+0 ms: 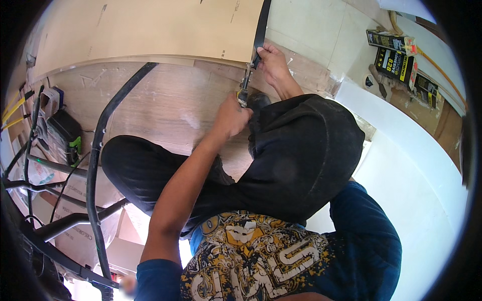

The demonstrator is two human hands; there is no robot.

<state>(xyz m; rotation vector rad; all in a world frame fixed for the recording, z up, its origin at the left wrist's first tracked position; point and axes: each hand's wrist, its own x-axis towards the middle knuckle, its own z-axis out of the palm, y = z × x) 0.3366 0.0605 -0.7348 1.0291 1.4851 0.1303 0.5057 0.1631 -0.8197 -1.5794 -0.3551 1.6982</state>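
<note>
My left hand (233,115) grips a metal hand tool with a yellowish handle (243,94), which looks like pliers or snips; its jaws reach up to the corner of a large tan board (150,27). My right hand (271,62) pinches a black strip (260,30) that runs along the board's right edge, just beside the tool's tip. My knees in black trousers (311,150) are bent below, and a dark shoe (258,103) shows behind the left hand.
Black tubular frames (108,123), a black-and-green case (65,135) and cardboard (80,231) lie on the left. The wooden floor (165,100) shows below the board. Stacked black-and-yellow boxes (394,65) sit at upper right, beside a curved white step (374,105).
</note>
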